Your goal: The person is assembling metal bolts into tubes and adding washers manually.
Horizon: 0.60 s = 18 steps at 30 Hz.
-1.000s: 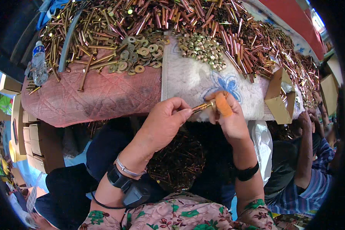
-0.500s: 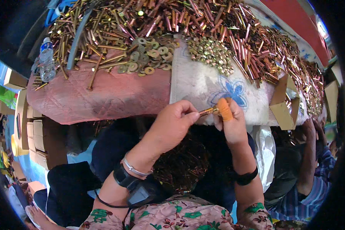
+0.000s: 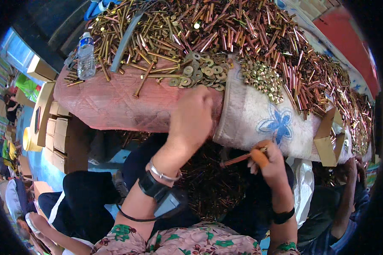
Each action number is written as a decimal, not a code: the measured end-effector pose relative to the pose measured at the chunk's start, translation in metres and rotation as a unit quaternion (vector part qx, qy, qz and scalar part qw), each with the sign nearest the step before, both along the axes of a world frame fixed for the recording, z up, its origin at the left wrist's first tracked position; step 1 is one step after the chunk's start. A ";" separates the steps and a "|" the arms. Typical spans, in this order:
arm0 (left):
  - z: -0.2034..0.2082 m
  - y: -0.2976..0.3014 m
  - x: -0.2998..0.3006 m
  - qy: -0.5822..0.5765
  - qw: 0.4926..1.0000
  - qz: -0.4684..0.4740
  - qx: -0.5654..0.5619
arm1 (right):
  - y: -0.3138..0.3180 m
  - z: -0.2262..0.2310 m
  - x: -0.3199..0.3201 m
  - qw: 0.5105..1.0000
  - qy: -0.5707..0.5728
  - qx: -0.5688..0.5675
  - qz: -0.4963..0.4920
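Observation:
My right hand point(image 3: 270, 165), with an orange wrap on one finger, grips a sleeved metal bolt point(image 3: 237, 160), its coppery shaft pointing left over the edge of the cloth-covered surface. My left hand point(image 3: 191, 117) is raised over the reddish cloth point(image 3: 127, 106), its fingertips at the near edge of a pile of flat washers point(image 3: 198, 72). Motion smears its fingers, and whether anything is between them is hidden. Small cone-shaped nuts point(image 3: 264, 80) lie in a heap right of the washers, on white cloth point(image 3: 242, 114) with a blue flower. Long golden bolts point(image 3: 157, 55) spread behind the washers.
Coppery tubes point(image 3: 225, 29) cover the far side. A water bottle point(image 3: 86, 59) stands at the left, near a grey strip point(image 3: 125, 44). An open carton point(image 3: 330, 140) is at the right, beside another person's arm point(image 3: 344, 195). More metal pieces point(image 3: 212, 182) lie below, between my legs.
My left hand has let go of the bolt and moved up and left to the washers. My right hand has lowered with the bolt. The whole view has shifted and tilted.

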<state>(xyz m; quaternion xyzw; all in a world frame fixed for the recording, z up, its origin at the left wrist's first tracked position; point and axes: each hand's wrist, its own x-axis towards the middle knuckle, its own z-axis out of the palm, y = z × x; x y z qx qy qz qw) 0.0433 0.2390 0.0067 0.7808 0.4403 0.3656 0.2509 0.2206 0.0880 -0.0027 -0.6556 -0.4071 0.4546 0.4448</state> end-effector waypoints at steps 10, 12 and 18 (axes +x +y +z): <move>-0.015 0.044 0.007 0.175 0.968 0.145 0.109 | 0.003 -0.027 -0.013 0.949 -0.288 0.113 0.065; -0.017 0.044 0.007 0.175 0.967 0.142 0.117 | 0.010 -0.020 0.011 0.977 -0.178 0.115 -0.024; -0.017 0.043 0.007 0.195 0.964 0.133 0.118 | 0.054 0.003 0.102 0.864 -0.424 0.197 -0.184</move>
